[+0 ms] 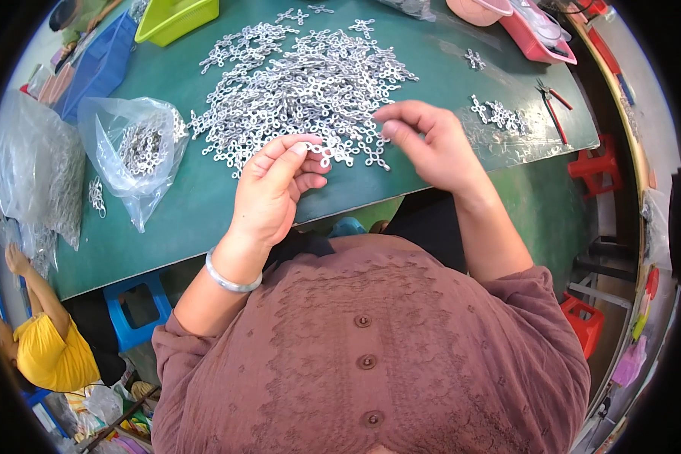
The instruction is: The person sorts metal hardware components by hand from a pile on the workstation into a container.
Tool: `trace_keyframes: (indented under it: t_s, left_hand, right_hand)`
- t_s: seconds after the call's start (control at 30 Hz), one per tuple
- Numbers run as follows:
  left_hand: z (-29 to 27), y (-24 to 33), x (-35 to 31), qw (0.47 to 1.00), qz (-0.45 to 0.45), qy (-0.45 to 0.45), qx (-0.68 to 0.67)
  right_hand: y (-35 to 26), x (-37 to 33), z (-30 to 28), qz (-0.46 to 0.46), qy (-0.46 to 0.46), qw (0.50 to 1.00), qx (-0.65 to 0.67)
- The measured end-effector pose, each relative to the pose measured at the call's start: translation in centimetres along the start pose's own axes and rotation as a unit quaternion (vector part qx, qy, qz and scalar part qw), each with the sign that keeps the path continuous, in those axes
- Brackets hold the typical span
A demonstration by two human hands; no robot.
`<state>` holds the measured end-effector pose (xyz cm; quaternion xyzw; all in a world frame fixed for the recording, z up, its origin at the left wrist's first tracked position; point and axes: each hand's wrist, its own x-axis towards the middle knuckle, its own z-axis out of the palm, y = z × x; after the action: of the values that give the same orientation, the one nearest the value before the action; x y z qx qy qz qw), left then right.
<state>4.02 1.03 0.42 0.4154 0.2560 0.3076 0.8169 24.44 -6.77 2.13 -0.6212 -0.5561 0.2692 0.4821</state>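
Observation:
Silver looped metal pieces, many shaped like small crosses, lie in a large pile (pixel 303 83) on the green table. My left hand (pixel 268 193) is in front of the pile's near edge. Its thumb and forefinger pinch one silver looped piece (pixel 325 160), partly covered by the fingers. At the pile's right edge is my right hand (pixel 439 147), with thumb and forefinger brought close together. Anything between those fingertips is too small to make out against the pile. A pair of red-handled pliers (pixel 556 110) rests to the right, apart from both hands.
A clear plastic bag (pixel 136 151) with more silver pieces stands left of the pile, beside a larger filled bag (pixel 41 163). Blue (pixel 98 64), green (pixel 175 19) and pink (pixel 533 34) bins line the far side. A person in yellow (pixel 53 352) is at lower left.

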Motion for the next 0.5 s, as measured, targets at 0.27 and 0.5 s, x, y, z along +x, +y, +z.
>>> trace_keyframes:
  t_s: [0.27,0.5]
  left_hand:
    - [-0.4,0.2,0.3,0.994,-0.051,-0.040,-0.093]
    - [1.1,0.4,0.2,0.996,-0.073,0.033,-0.030]
  right_hand:
    - [1.9,-0.5,-2.4,-0.068,-0.010,0.954,-0.293]
    - [2.1,-0.4,-2.8,-0.056,-0.025,0.964,-0.260]
